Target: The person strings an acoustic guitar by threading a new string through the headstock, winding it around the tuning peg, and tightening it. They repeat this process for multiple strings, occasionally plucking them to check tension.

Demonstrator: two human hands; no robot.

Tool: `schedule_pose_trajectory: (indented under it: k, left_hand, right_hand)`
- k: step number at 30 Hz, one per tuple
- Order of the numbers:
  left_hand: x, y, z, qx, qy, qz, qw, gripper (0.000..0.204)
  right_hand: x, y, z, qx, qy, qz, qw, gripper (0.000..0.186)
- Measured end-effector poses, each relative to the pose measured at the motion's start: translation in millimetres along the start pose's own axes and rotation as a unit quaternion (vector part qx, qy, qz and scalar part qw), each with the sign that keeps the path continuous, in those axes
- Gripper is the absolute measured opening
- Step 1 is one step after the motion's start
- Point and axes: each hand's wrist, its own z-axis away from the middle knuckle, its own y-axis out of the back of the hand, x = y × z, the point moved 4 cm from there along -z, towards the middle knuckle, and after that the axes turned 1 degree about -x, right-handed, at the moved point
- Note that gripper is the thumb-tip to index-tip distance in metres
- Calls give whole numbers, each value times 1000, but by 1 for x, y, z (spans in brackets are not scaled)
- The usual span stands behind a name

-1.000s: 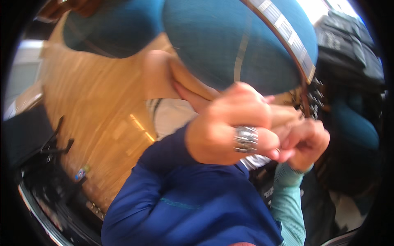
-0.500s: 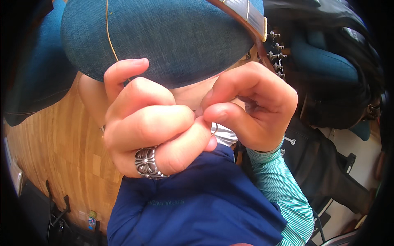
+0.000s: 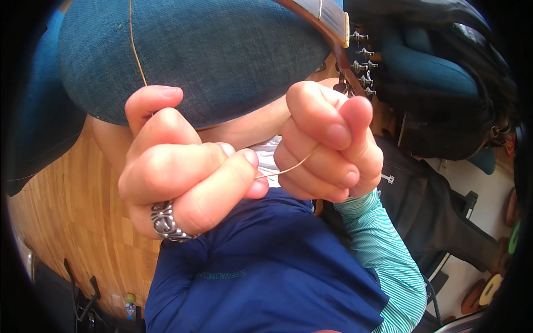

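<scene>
A thin bronze-coloured guitar string [image 3: 286, 171] spans the small gap between my two hands in a slight curve. My left hand [image 3: 172, 166], with a broad silver ring [image 3: 166, 222] on one finger, is closed and pinches the string between thumb and fingers. Its longer part runs up from behind that hand across the blue cushion. My right hand [image 3: 327, 144] is curled into a fist with the string's other end in its grip; the very tip is hidden. Beyond it lies a guitar neck [image 3: 327, 28] with metal tuning pegs [image 3: 363, 65] along the headstock.
A blue fabric seat cushion [image 3: 194, 61] fills the far middle. Wooden flooring [image 3: 72, 216] shows at the left, with a small bottle [image 3: 130, 306] near the lower edge. A black bag [image 3: 411, 194] lies to the right, and dark clothing or bags with blue fabric sit behind it.
My hands have moved apart, and a length of string now shows between them. The right hand has turned and curled into a fist around its end. The view has shifted slightly.
</scene>
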Motion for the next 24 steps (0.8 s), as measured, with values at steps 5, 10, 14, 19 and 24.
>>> schedule_pose_trajectory:
  k: [5, 10, 14, 19, 24]
  left_hand:
    - [4, -4, 3, 15, 16, 71, 997, 10]
    - [1, 4, -2, -72, 71, 101, 990, 7]
    - [2, -4, -3, -128, 123, 64, 982, 18]
    - [5, -8, 0, -87, 123, 137, 979, 31]
    - [8, -2, 0, -118, 165, 190, 960, 36]
  right_hand:
    - [4, 9, 3, -22, 116, 142, 983, 35]
    - [-20, 7, 9, -9, 288, 581, 761, 20]
    - [-35, 7, 19, -5, 307, 694, 652, 22]
    - [-37, 2, 22, -19, 307, 678, 667, 30]
    - [-28, 7, 22, -17, 291, 694, 659, 35]
